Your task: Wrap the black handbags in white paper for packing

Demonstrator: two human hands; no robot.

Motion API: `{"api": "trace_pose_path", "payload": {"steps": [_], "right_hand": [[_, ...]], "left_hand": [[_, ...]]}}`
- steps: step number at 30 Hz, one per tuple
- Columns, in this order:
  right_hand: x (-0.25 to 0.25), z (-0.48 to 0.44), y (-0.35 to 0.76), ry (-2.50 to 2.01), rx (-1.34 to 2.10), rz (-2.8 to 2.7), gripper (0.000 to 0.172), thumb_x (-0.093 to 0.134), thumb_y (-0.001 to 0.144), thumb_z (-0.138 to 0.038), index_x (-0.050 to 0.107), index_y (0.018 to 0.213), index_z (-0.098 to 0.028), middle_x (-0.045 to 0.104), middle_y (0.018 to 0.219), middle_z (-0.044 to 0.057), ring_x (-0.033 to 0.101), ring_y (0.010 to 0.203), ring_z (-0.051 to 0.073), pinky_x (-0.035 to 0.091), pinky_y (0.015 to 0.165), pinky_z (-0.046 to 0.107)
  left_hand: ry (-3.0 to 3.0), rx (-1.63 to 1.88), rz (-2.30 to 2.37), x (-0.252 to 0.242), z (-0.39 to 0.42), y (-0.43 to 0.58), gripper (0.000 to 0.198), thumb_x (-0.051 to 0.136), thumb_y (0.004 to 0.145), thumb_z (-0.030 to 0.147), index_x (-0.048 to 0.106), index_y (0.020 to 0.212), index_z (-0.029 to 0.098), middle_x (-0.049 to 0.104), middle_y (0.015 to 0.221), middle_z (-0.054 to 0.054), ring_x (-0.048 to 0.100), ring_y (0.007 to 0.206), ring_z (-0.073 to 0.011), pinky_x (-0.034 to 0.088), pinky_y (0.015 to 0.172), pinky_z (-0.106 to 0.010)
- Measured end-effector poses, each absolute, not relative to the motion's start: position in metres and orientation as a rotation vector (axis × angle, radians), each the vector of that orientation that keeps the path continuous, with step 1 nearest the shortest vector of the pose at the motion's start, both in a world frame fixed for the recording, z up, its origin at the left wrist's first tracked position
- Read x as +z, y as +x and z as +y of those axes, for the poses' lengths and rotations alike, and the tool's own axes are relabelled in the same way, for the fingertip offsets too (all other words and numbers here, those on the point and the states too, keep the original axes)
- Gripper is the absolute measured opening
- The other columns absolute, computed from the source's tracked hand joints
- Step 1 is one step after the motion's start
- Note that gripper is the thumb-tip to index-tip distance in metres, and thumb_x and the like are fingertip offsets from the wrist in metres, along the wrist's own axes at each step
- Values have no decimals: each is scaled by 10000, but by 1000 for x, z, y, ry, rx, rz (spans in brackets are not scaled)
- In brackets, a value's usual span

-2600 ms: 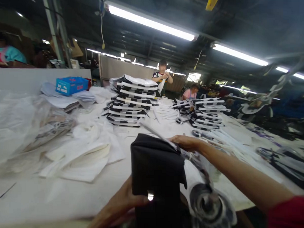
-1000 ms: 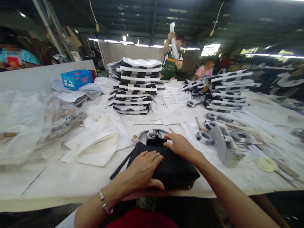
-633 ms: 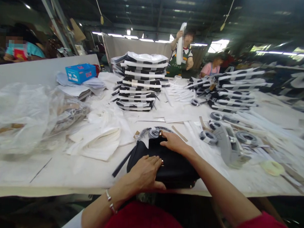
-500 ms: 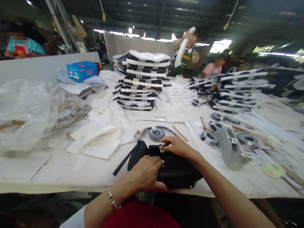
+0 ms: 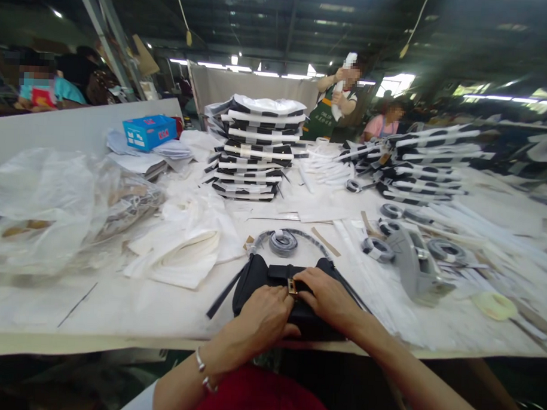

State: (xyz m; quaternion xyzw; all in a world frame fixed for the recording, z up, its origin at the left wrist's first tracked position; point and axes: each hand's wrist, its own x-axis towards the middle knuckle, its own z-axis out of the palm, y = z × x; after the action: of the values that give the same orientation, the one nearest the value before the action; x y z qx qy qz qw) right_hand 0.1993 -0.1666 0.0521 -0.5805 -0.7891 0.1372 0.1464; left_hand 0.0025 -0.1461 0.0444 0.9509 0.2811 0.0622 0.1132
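Observation:
A black handbag (image 5: 249, 281) lies on the work table near its front edge, with its wrapped handle (image 5: 312, 237) arched behind it. My right hand (image 5: 328, 295) pinches the end of the bag's closing strap at its gold clasp (image 5: 292, 286). From the other side, my left hand (image 5: 264, 313) grips the front of the bag. Its fingers are curled up against the clasp and its thumb is held low along the bag. Both hands cover much of the bag's front. Just behind the bag sits a coiled, wrapped strap (image 5: 283, 242).
Stacked bags with white wrapping (image 5: 255, 150) stand behind, with another pile (image 5: 422, 168) to the right. White sheets (image 5: 177, 249), plastic bags (image 5: 40, 209) and a blue box (image 5: 149, 131) lie left. A tape dispenser (image 5: 408, 263) stands right. A co-worker (image 5: 324, 114) holds white material across the table.
My right hand has brought the strap with the clasp down and towards me, onto the bag's front. My left fingers have curled in to meet it. The co-worker's arms have moved together.

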Motion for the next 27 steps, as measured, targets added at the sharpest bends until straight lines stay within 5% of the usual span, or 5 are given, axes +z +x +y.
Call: {"api": "trace_pose_path", "payload": {"steps": [5, 9, 18, 24, 27], "right_hand": [[48, -190, 212, -1655, 261, -2167, 261, 599, 909, -244, 664, 1158, -198, 706, 1162, 89, 644, 1098, 242, 511, 981, 411], [42, -208, 218, -1558, 210, -2293, 473, 799, 751, -381, 672, 1181, -229, 696, 1227, 86, 635, 1156, 293, 468, 1056, 488], [7, -229, 217, -1425, -120, -2296, 607, 727, 824, -287, 523, 1395, -265, 631, 1340, 71, 624, 1198, 273, 523, 1018, 449], [-6, -234, 222, -1364, -228, -2209, 544, 654, 894, -326, 504, 1412, -254, 664, 1289, 88, 653, 1155, 266, 552, 989, 435], [-7, -234, 222, -1375, -239, -2197, 551, 662, 890, -342, 503, 1406, -232, 664, 1287, 94, 643, 1172, 266, 551, 997, 440]], "left_hand": [[2879, 261, 889, 30, -157, -7, 644, 728, 838, 415, 478, 1364, 140, 564, 1387, -186, 568, 1247, -320, 467, 1044, -459], [2883, 304, 766, 34, -159, -29, 715, 744, 831, 344, 406, 1434, 165, 510, 1457, -153, 491, 1337, -297, 368, 1147, -490], [2349, 757, 1361, 37, -93, -86, 313, 382, 991, 209, 606, 1210, 206, 669, 1252, -86, 618, 1175, -186, 492, 1031, -365], [2744, 231, 1398, 15, -24, -74, 698, 618, 752, 53, 455, 1407, 230, 383, 1548, -140, 333, 1444, -299, 303, 1159, -512], [2786, 216, 1363, 11, -8, -48, 452, 582, 814, 117, 573, 1259, 200, 431, 1515, -143, 308, 1454, -299, 267, 1168, -527]]}}
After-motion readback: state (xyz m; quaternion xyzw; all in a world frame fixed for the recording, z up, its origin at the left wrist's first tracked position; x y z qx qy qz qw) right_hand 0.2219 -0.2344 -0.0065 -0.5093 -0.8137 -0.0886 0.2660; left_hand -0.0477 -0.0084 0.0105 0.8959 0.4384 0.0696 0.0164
